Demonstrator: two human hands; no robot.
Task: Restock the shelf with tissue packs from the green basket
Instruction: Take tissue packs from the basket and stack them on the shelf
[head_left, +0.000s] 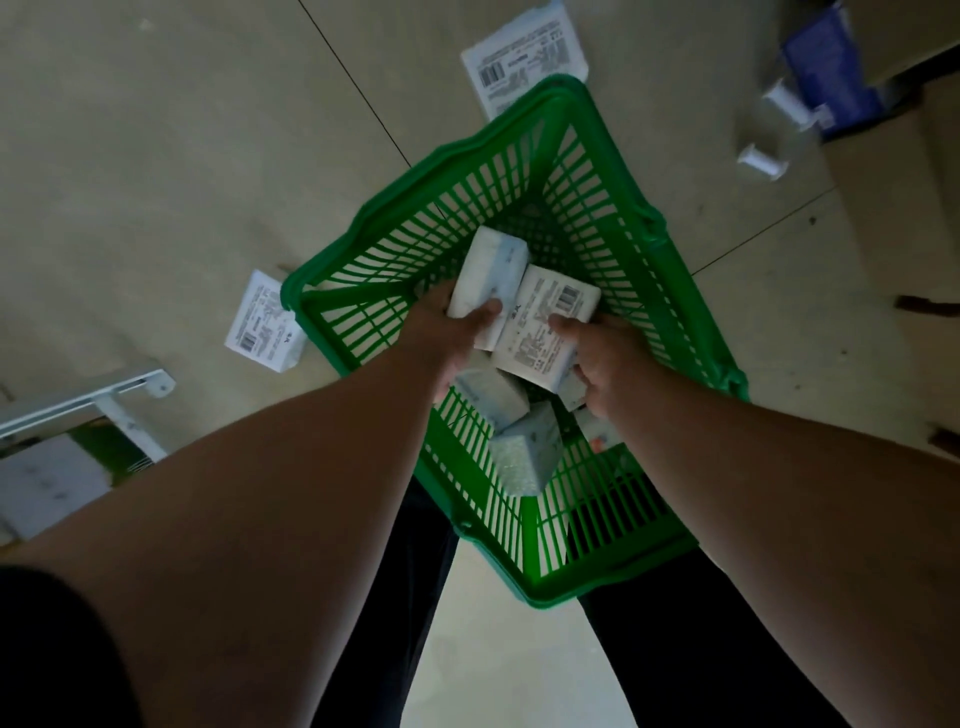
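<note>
At centre frame, two white plastic-wrapped tissue packs (488, 273) (545, 327) are gripped, one by the left hand (447, 332), one by the right hand (602, 364). Several packs (524, 452) are left in the green slatted plastic basket (597, 171), so restocking is judged unfinished.

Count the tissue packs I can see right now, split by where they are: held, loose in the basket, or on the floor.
Held above the green basket: 2, one in the left hand and one in the right hand.
Loose in the basket: 2 clearly visible; more may be hidden under the hands.
On the floor: 2, one beyond the basket, one to its left.
Total: 6 visible packs.
</note>
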